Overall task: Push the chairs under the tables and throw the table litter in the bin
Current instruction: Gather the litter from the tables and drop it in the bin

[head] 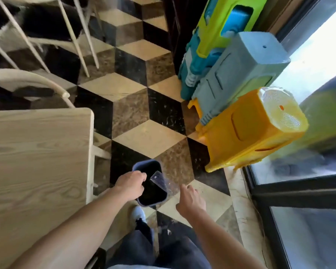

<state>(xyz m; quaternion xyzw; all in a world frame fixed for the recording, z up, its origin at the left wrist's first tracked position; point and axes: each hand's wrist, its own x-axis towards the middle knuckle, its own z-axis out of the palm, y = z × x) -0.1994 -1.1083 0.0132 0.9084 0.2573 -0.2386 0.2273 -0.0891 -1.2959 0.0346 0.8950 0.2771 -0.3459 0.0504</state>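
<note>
A small dark blue bin point(150, 167) stands on the tiled floor by the corner of a light wooden table point(37, 152). A clear plastic wrapper point(159, 181) hangs in the air over the bin's mouth, free of both hands. My left hand point(131, 181) hovers over the bin's left rim with fingers loosely curled and nothing in them. My right hand point(191, 199) is just right of the bin, fingers spread and empty. A white chair back point(27, 78) curves behind the table's far edge.
Stacked plastic stools, yellow point(248, 129), grey-blue point(241, 68) and green-teal point(219, 26), stand at the right against a glass door point(299, 181). More white chair legs point(76, 39) are at the top left. My shoe point(138, 212) is just behind the bin.
</note>
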